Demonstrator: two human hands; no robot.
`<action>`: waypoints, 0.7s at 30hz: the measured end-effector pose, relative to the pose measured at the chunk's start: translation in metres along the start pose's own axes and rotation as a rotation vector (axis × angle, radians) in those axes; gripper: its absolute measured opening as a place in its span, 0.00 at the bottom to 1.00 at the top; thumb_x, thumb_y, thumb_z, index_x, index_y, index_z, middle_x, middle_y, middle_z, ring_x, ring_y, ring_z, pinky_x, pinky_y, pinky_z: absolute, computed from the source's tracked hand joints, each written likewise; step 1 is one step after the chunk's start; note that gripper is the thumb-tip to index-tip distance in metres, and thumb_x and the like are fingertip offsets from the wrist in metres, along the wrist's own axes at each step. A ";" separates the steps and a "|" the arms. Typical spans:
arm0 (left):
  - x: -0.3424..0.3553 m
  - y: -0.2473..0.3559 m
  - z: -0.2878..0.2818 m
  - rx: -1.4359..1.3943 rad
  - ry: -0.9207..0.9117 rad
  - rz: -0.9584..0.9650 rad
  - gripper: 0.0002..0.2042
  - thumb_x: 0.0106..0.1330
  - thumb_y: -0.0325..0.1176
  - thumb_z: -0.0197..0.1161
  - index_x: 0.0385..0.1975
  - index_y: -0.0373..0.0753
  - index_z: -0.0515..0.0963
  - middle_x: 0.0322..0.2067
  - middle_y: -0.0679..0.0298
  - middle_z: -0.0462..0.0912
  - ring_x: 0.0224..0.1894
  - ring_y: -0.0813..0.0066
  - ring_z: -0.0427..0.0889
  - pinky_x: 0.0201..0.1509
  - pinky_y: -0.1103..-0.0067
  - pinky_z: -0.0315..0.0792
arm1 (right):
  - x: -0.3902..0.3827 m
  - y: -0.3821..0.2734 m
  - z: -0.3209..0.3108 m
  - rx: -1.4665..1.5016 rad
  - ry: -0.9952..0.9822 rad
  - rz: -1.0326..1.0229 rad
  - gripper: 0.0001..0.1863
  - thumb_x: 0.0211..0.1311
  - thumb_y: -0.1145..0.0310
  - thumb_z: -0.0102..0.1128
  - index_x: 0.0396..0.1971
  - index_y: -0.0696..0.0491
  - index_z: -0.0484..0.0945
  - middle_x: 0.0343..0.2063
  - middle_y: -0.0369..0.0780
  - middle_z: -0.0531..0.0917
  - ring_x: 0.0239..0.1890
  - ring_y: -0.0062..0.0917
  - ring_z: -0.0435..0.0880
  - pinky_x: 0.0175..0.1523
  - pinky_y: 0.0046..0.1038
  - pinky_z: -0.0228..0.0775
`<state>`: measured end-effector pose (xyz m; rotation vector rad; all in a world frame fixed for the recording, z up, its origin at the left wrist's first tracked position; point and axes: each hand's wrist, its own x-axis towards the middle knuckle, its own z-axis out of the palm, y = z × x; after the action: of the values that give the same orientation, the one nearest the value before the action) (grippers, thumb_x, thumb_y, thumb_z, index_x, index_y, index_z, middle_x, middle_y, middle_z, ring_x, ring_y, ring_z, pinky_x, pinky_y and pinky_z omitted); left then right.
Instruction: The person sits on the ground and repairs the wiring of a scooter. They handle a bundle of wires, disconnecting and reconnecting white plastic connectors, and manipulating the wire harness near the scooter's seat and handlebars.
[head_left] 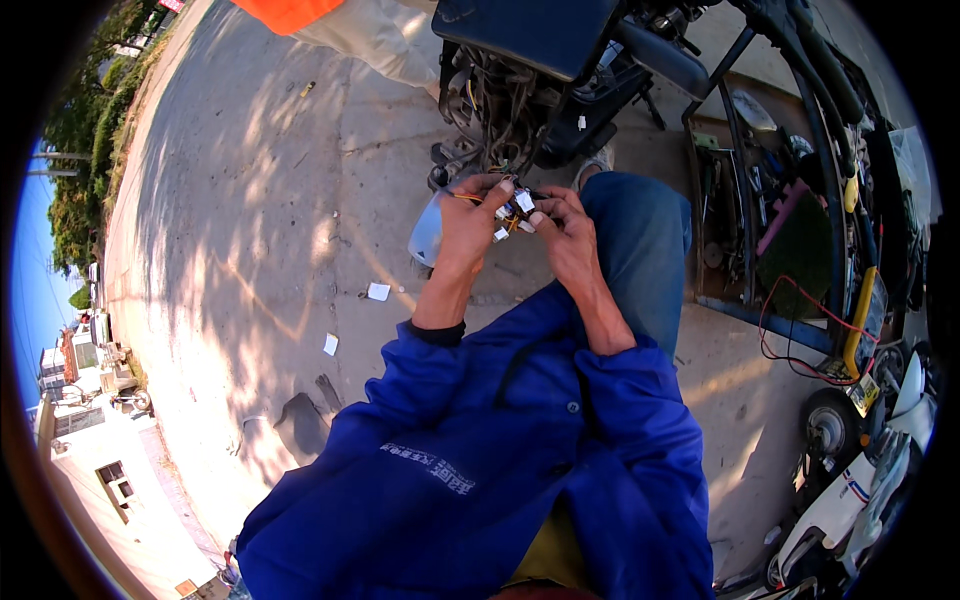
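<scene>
My left hand (468, 225) and my right hand (568, 240) meet at the centre, closed round a bundle of wire connectors (521, 203) with white housings and yellow and dark wires. My left thumb and fingers pinch the bundle from the left, my right ones from the right. Just above, more cables (490, 100) hang in a tangle from the front of a dark vehicle frame with a flat black panel (520, 30). Beside my left hand, partly behind it, a pale translucent plastic piece (425, 230) lies low.
At the right stand a metal rack (735, 315) of tools, red and black cables (785, 285) and white scooters (830, 520). A person in orange (280, 10) and pale trousers is at the top. Paper scraps (378, 291) and dark debris (300, 420) lie on the concrete.
</scene>
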<state>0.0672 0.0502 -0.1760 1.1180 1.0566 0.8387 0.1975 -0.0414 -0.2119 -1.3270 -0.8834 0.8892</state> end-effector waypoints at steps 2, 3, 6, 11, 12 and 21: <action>0.000 -0.002 -0.001 -0.010 -0.007 0.011 0.10 0.69 0.27 0.66 0.44 0.27 0.82 0.35 0.62 0.86 0.33 0.79 0.82 0.37 0.80 0.77 | -0.001 -0.004 0.000 -0.018 0.005 0.026 0.08 0.63 0.77 0.61 0.40 0.65 0.83 0.52 0.41 0.79 0.46 0.26 0.82 0.52 0.26 0.73; -0.001 -0.001 0.000 -0.016 -0.006 0.008 0.10 0.69 0.27 0.66 0.44 0.27 0.82 0.35 0.62 0.86 0.33 0.79 0.82 0.37 0.80 0.77 | -0.001 -0.005 0.000 -0.018 0.009 0.037 0.08 0.63 0.77 0.61 0.40 0.64 0.83 0.52 0.41 0.79 0.46 0.26 0.82 0.52 0.27 0.73; -0.004 0.002 0.001 -0.025 -0.003 -0.008 0.10 0.69 0.28 0.66 0.44 0.28 0.82 0.34 0.63 0.85 0.33 0.80 0.82 0.37 0.81 0.77 | -0.001 -0.007 0.000 -0.032 0.022 0.056 0.08 0.62 0.77 0.62 0.40 0.64 0.83 0.51 0.41 0.79 0.44 0.26 0.81 0.50 0.27 0.73; -0.008 0.006 0.002 0.051 -0.013 0.005 0.12 0.69 0.31 0.68 0.46 0.28 0.82 0.33 0.64 0.86 0.32 0.82 0.81 0.36 0.83 0.75 | -0.001 -0.002 0.000 -0.026 0.041 0.048 0.09 0.62 0.76 0.62 0.40 0.62 0.84 0.49 0.42 0.81 0.44 0.25 0.81 0.48 0.26 0.73; -0.009 0.007 0.003 0.058 -0.007 0.024 0.13 0.69 0.32 0.68 0.46 0.29 0.82 0.32 0.65 0.85 0.31 0.84 0.79 0.34 0.84 0.72 | 0.000 0.000 0.000 -0.018 0.042 0.051 0.09 0.62 0.76 0.62 0.40 0.62 0.84 0.49 0.42 0.81 0.46 0.25 0.81 0.49 0.26 0.73; -0.023 -0.021 0.005 0.654 -0.019 0.342 0.13 0.68 0.31 0.66 0.50 0.35 0.83 0.33 0.61 0.83 0.29 0.76 0.79 0.33 0.77 0.73 | 0.002 0.020 -0.002 0.132 0.120 0.181 0.11 0.68 0.78 0.56 0.47 0.64 0.80 0.46 0.38 0.81 0.46 0.21 0.81 0.53 0.22 0.72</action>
<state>0.0652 0.0220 -0.1908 1.8936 1.1776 0.7581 0.1990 -0.0395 -0.2316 -1.3446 -0.6082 0.9805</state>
